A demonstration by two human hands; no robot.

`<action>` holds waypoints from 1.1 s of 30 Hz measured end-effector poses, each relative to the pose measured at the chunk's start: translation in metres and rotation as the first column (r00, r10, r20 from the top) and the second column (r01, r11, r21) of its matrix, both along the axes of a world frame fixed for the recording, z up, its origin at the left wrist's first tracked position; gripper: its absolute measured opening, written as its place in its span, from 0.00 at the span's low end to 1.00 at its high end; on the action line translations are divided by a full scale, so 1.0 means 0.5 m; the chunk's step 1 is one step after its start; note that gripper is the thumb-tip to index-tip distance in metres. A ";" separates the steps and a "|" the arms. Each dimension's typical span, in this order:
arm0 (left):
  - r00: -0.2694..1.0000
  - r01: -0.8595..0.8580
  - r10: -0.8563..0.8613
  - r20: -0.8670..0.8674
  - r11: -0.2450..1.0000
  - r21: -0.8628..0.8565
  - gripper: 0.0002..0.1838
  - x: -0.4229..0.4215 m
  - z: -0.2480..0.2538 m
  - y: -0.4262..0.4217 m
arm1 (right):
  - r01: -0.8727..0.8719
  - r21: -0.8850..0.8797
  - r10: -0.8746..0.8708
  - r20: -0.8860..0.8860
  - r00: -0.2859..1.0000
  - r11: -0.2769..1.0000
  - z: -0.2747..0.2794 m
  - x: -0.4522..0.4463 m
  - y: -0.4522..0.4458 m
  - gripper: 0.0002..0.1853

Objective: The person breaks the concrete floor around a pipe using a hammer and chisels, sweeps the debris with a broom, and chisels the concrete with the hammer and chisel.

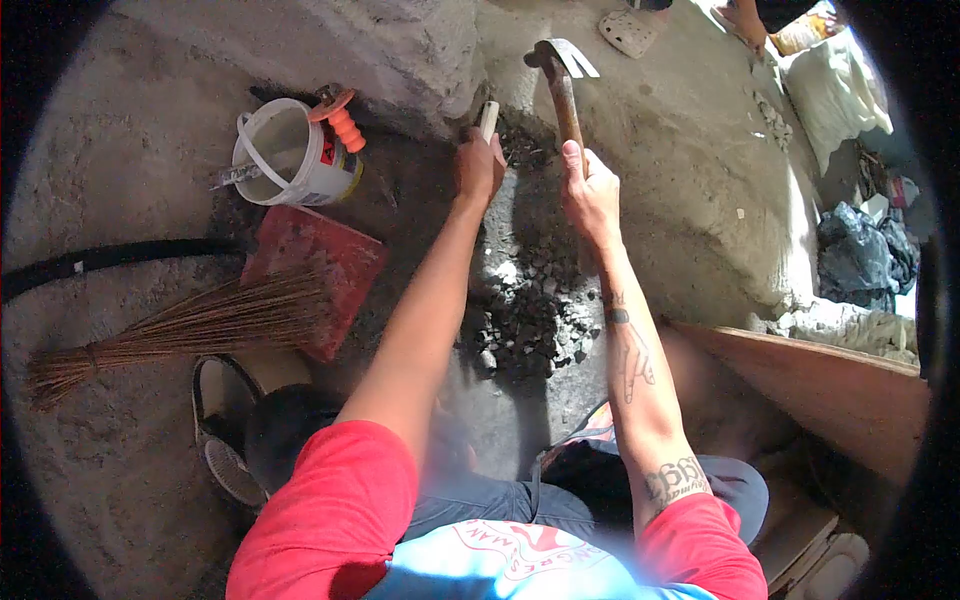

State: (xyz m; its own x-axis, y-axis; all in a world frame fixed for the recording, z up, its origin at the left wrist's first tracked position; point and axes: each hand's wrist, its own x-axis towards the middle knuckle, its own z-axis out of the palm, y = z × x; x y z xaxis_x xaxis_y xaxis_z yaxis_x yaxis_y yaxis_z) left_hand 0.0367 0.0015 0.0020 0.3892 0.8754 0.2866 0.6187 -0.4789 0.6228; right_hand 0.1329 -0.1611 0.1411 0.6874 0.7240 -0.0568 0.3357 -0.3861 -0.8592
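My left hand (pixel 480 170) is wrapped round a pale rod (pixel 489 120). Its whitish end sticks up above my fist, and I cannot tell what the rest of it looks like. My right hand (pixel 590 195) grips the wooden handle of a claw hammer (pixel 566 100), whose metal head is raised, to the right of the rod. Both hands are over a narrow dark strip of floor beside a concrete mass (pixel 420 60). Broken grey rubble (pixel 535 310) lies in a heap between my forearms.
Left of me are a white bucket (pixel 300 180), an orange ribbed grip (pixel 345 130) at its rim, a red dustpan (pixel 365 250) and a stick broom (pixel 200 320). A wooden board (pixel 800 375) leans at right. Another person's hand (pixel 745 25) shows near a white sack (pixel 835 90).
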 end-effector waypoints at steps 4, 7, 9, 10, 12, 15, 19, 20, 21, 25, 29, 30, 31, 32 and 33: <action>0.999 0.020 -0.020 -0.041 1.000 0.006 0.19 -0.003 0.002 0.003 | 0.015 -0.006 -0.016 -0.089 0.996 1.000 -0.013 -0.008 0.000 0.33; 0.987 -0.072 0.057 -0.149 0.992 -0.102 0.18 -0.001 0.029 -0.022 | -0.008 0.030 0.008 0.002 1.000 1.000 0.002 -0.024 -0.002 0.31; 0.983 -0.056 0.029 -0.180 0.988 -0.146 0.18 -0.002 0.044 -0.032 | -0.062 -0.016 0.063 0.025 0.998 0.998 0.015 -0.032 0.004 0.28; 0.983 -0.057 0.029 -0.184 0.987 -0.148 0.18 -0.001 0.038 -0.032 | -0.063 -0.018 0.063 0.022 0.998 0.998 0.011 -0.037 0.008 0.28; 0.982 -0.020 -0.002 -0.187 0.993 -0.115 0.18 -0.001 0.027 -0.024 | -0.075 -0.003 0.075 0.109 0.991 0.997 -0.010 -0.049 0.025 0.26; 0.986 0.087 -0.088 -0.144 0.996 -0.015 0.20 -0.005 -0.022 -0.004 | -0.096 -0.162 0.117 0.122 0.986 0.982 -0.063 -0.044 0.049 0.27; 0.986 0.087 -0.095 -0.136 0.994 -0.062 0.19 -0.022 -0.003 -0.005 | -0.027 -0.079 0.036 0.116 0.993 0.996 -0.009 -0.050 0.049 0.27; 0.986 0.076 -0.085 -0.143 0.995 -0.069 0.19 -0.027 0.026 -0.017 | -0.009 -0.038 0.014 0.124 0.992 0.999 0.008 -0.056 0.047 0.26; 0.978 0.028 -0.059 -0.199 0.987 -0.155 0.19 -0.024 0.057 -0.025 | -0.010 -0.011 0.011 0.102 0.995 1.000 0.007 -0.061 0.046 0.26; 0.955 0.010 -0.073 -0.287 0.977 -0.212 0.18 -0.020 0.030 -0.021 | -0.107 -0.174 0.131 0.133 0.982 0.979 -0.080 -0.046 0.053 0.27; 0.983 0.030 -0.075 -0.170 0.967 -0.253 0.18 -0.023 0.004 -0.009 | -0.031 -0.170 0.044 0.075 0.996 0.985 -0.068 -0.046 0.041 0.29; 0.995 0.035 -0.062 -0.082 0.953 -0.301 0.18 -0.028 0.009 -0.010 | 0.022 -0.058 -0.013 0.145 0.989 0.998 -0.072 -0.044 0.037 0.31; 0.999 0.001 -0.012 -0.042 0.965 -0.264 0.20 -0.017 -0.026 0.012 | 0.037 -0.056 -0.032 0.082 0.996 0.998 -0.048 -0.045 0.029 0.31; 0.999 0.006 -0.017 -0.041 0.964 -0.265 0.20 -0.016 -0.015 0.007 | 0.058 -0.047 -0.057 0.023 0.998 0.997 -0.011 -0.037 0.025 0.31; 0.999 -0.013 0.002 -0.042 0.963 -0.269 0.20 -0.012 -0.003 0.002 | 0.041 -0.104 -0.038 0.027 0.999 0.994 0.009 -0.023 0.025 0.30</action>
State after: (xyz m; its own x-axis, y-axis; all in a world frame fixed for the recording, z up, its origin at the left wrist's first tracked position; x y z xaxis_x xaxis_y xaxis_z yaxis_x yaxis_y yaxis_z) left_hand 0.0307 0.0024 0.0007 0.3891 0.9209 0.0240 0.6494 -0.2927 0.7018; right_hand 0.1215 -0.1488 0.1455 0.7174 0.6874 -0.1129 0.3394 -0.4864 -0.8051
